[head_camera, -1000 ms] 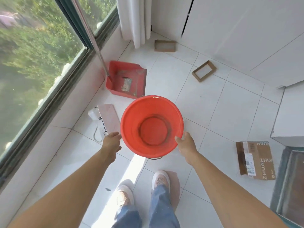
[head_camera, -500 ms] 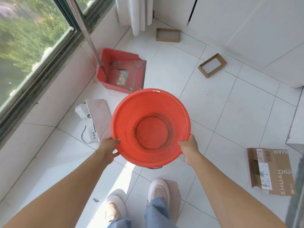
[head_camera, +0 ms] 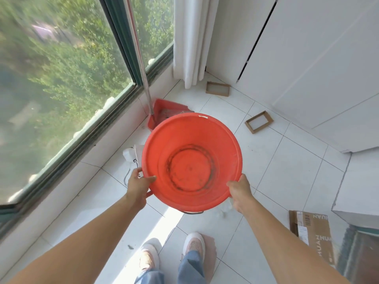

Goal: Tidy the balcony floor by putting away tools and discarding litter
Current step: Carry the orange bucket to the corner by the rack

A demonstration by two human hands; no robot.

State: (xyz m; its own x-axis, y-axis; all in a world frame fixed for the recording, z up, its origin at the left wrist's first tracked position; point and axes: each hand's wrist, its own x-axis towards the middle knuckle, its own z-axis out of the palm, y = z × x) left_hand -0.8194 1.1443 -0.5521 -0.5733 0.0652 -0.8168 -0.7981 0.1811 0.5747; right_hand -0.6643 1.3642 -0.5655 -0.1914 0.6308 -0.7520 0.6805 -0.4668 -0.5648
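Observation:
An empty red bucket (head_camera: 190, 160) with a dirty ring on its bottom hangs in the air in front of me, mouth up. My left hand (head_camera: 139, 183) grips its rim on the left side, and my right hand (head_camera: 240, 191) grips the rim on the right. Behind the bucket a red dustpan (head_camera: 164, 111) with a long metal handle (head_camera: 137, 48) leans against the window wall, partly hidden by the bucket. A white paper bag (head_camera: 133, 154) lies on the floor left of the bucket, mostly hidden.
Two small cardboard frames (head_camera: 258, 121) (head_camera: 217, 89) lie on the white tiles near the cabinet wall. A flattened cardboard box (head_camera: 313, 234) is on the floor at the right. A curtain (head_camera: 190, 37) hangs in the corner. A pinkish sheet (head_camera: 209, 255) lies under my right shoe.
The bucket has risen and come closer to the camera, now covering most of the dustpan and bag. My view has tilted up toward the window. Both hands keep their hold.

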